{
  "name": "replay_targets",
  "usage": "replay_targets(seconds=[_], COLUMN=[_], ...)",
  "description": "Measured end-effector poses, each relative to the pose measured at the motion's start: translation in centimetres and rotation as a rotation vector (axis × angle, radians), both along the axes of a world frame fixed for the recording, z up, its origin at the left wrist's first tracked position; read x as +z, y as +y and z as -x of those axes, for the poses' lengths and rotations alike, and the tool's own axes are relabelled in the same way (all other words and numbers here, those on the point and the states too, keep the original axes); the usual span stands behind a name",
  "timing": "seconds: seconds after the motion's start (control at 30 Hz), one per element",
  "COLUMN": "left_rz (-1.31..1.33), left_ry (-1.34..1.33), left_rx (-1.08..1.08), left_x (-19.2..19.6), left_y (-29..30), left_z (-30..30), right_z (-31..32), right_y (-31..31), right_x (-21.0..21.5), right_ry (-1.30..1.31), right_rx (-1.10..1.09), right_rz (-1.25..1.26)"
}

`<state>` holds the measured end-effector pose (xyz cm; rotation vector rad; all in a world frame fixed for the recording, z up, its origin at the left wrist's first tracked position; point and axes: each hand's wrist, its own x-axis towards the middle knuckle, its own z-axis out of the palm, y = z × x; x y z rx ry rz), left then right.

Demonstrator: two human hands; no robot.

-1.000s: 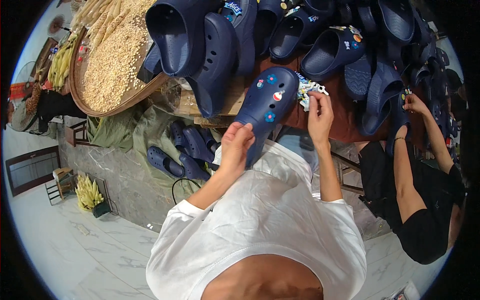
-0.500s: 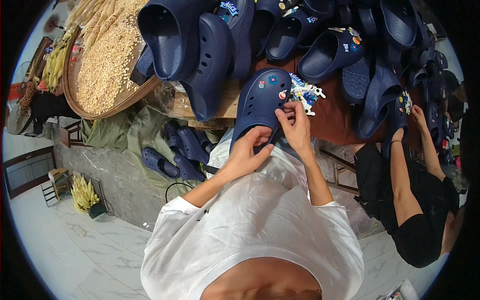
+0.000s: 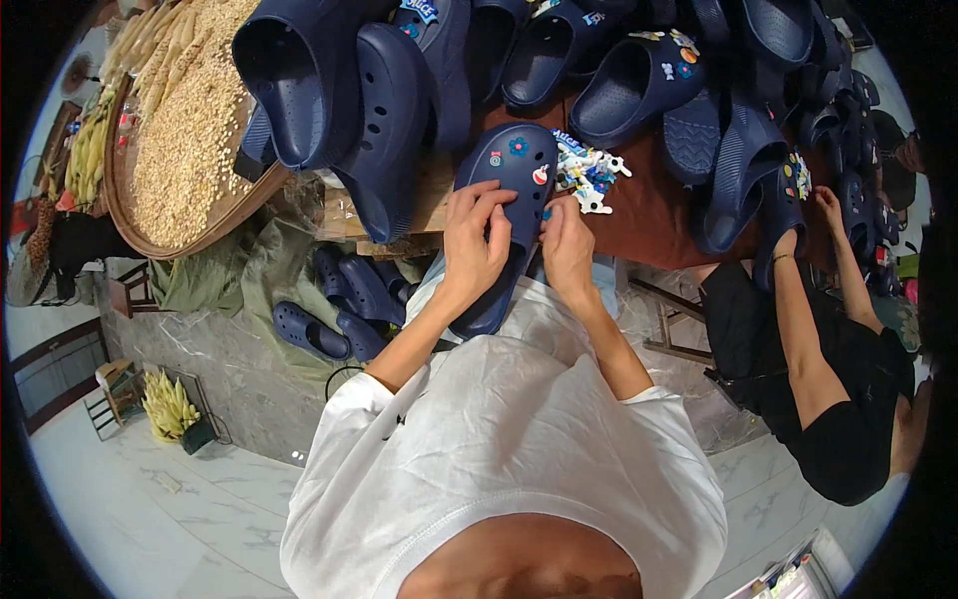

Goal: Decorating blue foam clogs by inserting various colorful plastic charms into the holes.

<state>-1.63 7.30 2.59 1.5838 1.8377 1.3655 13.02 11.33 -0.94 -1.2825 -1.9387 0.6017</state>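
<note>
A navy-blue foam clog with round vent holes lies upper-side up, toe pointing away — small colourful charms dot its front; its heel seems hidden under the fingers.

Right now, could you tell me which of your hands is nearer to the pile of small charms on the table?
Right. The right hand presses on the navy clog just below the pile of small charms; the left hand grips the clog's far side, farther away.

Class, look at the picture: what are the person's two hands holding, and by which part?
Both hold one navy clog: left hand wraps its left edge at the middle, right hand pinches its right edge.
</note>
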Motion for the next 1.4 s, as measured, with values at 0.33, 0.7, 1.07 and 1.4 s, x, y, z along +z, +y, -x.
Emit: replay_targets(seconds=[0.33,0.7,1.07,1.4], left_rz=[0.071,0.148,0.140,0.146], left_ry=[-0.077,0.092,0.010,0.000], left_rx=[-0.039,-0.084,-0.068,-0.042], left_x=[0.5,0.0,-0.6,-0.6], left_y=[0.5,3.5,3.6,3.7], left_z=[1.7,1.9,1.8,1.8], right_z=[-5.4,-2.3,0.9,0.9], right_y=[5.6,5.3,6.1,6.2], right_x=[-1.2,1.5,2.2,0.4], right_ry=[-0.128,0.034,-0.124,-0.224], right_rx=[-0.194,-0.110,-0.048,-0.049], right_rz=[-0.082,0.061,0.357,0.068])
